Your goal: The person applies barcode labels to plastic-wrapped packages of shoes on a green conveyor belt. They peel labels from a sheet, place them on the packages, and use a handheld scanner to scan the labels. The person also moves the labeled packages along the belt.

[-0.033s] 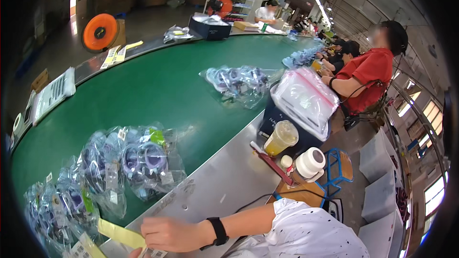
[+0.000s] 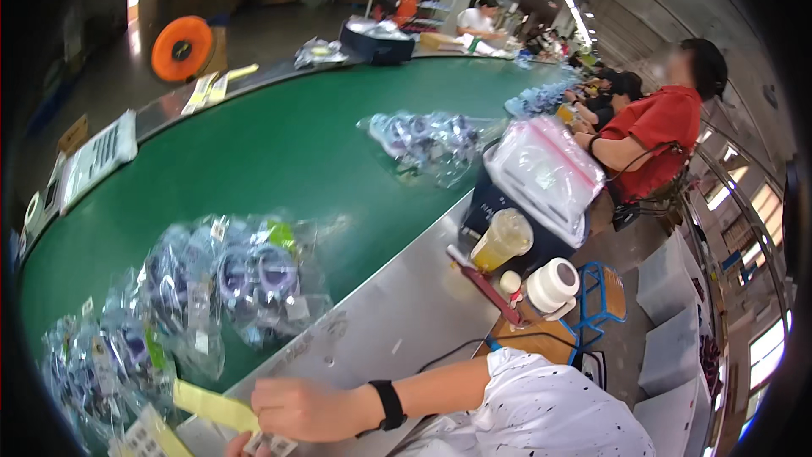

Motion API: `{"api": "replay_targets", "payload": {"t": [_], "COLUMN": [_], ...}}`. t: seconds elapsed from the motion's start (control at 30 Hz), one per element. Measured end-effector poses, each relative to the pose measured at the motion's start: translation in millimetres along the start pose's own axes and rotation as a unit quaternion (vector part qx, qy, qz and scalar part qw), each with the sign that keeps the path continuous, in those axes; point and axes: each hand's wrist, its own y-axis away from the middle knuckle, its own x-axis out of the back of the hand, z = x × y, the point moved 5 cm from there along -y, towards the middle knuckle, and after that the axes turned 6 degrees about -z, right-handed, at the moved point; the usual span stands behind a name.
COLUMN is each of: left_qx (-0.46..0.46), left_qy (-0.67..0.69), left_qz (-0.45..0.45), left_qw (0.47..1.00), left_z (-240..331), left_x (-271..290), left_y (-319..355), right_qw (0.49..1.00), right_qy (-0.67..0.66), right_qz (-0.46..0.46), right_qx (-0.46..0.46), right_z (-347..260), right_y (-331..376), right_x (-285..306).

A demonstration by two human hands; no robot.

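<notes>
My right hand (image 2: 296, 408), with a black band on its wrist, is closed with its fingertips on a yellow label strip (image 2: 211, 406). Below it, fingertips of my left hand (image 2: 240, 445) show at the lower edge, pressed against a small printed white label (image 2: 272, 443) on the strip; the rest of that hand is out of view. Another yellow-backed label sheet (image 2: 152, 438) lies to the left. Beyond the hands, several clear bags of light blue and purple sandals (image 2: 258, 279) rest on the green belt (image 2: 279, 173), near its metal edge.
More bagged sandals (image 2: 427, 140) lie farther along the belt. A dark blue bin (image 2: 482, 203) topped with clear plastic bags (image 2: 545, 165) stands right, beside a drink cup (image 2: 503, 239) and white jar (image 2: 552, 288). A person in red (image 2: 651, 140) sits beyond. An orange fan (image 2: 182, 49) stands far left.
The view has shifted slightly. The small white label beneath my right hand shows more fully and at a different tilt, and my left fingertips show a little more.
</notes>
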Motion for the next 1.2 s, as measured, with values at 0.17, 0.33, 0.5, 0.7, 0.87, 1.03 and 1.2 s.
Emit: {"api": "replay_targets", "payload": {"t": [0.17, 0.33, 0.5, 0.7, 0.87, 1.03, 1.2], "left_qx": [0.024, 0.012, 0.036, 0.032, 0.029, 0.046, 0.048], "left_qy": [-0.019, -0.052, 0.024, 0.029, 0.028, -0.009, -0.01], "left_qz": [-0.044, -0.006, 0.035, 0.049, 0.054, 0.055, 0.052], "left_qw": [0.999, 0.999, 0.998, 0.998, 0.998, 0.997, 0.997], "left_z": [-18.5, -32.3, -65.2, -71.0, -83.1, -72.8, -81.8], "left_x": [-4.8, 12.8, 8.7, 1.5, 1.6, -4.3, 0.9], "left_y": [-6.5, -11.3, -5.3, -7.7, -13.4, -10.4, -8.9], "right_qw": [0.998, 0.979, 0.849, 0.733, 0.823, 0.787, 0.81], "right_qy": [0.047, -0.111, -0.104, -0.284, -0.174, -0.275, -0.304], "right_qz": [-0.042, 0.09, 0.373, 0.203, 0.29, 0.331, 0.274], "right_qx": [-0.014, -0.142, -0.361, -0.584, -0.456, -0.443, -0.421], "right_z": [-0.3, 7.8, 189.9, 241.2, 322.1, 348.2, 337.3], "right_y": [8.7, -12.1, 20.9, 25.1, -4.8, -39.2, -18.3], "right_x": [-4.5, 61.3, 167.8, 108.0, 82.7, 112.0, 129.9]}}
